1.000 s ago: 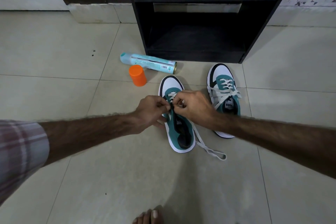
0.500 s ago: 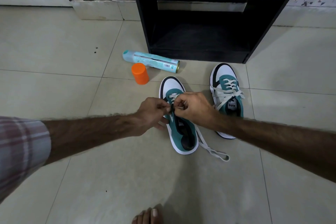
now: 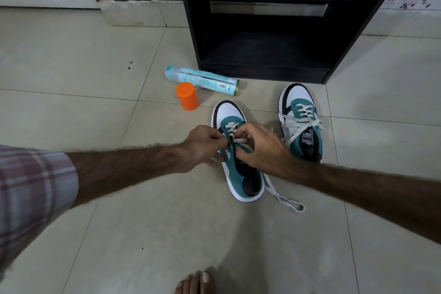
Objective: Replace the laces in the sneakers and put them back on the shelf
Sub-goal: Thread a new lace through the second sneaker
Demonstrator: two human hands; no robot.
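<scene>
Both hands meet over the near sneaker (image 3: 238, 162), toe pointing away toward the shelf (image 3: 262, 69), the left hand (image 3: 202, 145) and right hand (image 3: 260, 145) each pinching the lace (image 3: 238, 140) at mid-eyelets, equally close.

One brand name reads clearly; the rest is too small.

The word PUMA stands in white letters on the black tongue label (image 3: 307, 138) of the right-hand sneaker (image 3: 301, 117), upside down from the wearer's view. The spray can (image 3: 202, 80) lying on the floor tiles carries printed text along its pale blue side, a barcode near its metal end and a small round symbol beside that, but none of the lettering or digits can be made out. The orange cap (image 3: 187, 96) beside it bears no readable mark.
</scene>
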